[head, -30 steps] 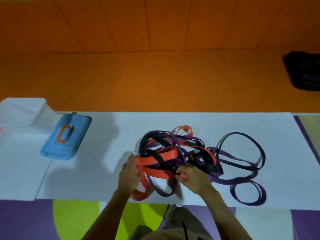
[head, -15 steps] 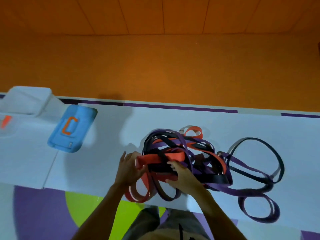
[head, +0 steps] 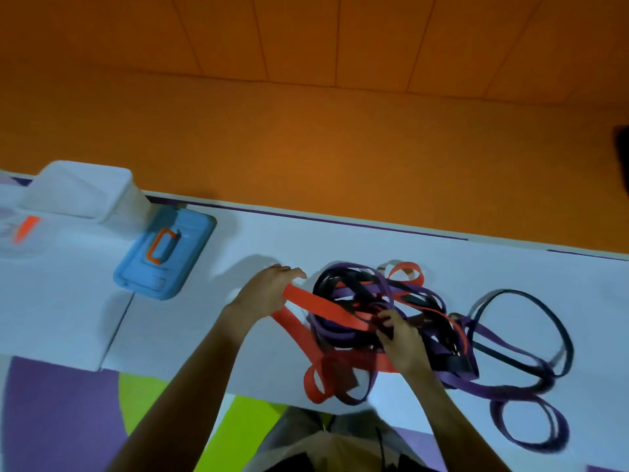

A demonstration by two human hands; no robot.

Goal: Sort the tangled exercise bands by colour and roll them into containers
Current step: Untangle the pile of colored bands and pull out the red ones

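Observation:
A tangle of red, purple and black exercise bands [head: 371,301] lies on the white table [head: 238,335]. My left hand [head: 269,291] grips one wide red band [head: 320,306] and holds it stretched out to the left of the heap. My right hand [head: 401,338] pinches bands in the middle of the tangle, where the red band runs in. Loose purple loops [head: 531,424] and a thin black loop [head: 520,321] trail off to the right. A red loop [head: 316,386] hangs near the table's front edge.
A blue container lid with an orange handle [head: 163,253] lies at the left. Behind it stands a white tub [head: 85,192], and a clear container with an orange piece [head: 23,229] sits at the far left. An orange floor lies beyond the table.
My left hand has moved left and away from the heap, drawing the red band out taut. My right hand stays on the tangle. The camera has shifted.

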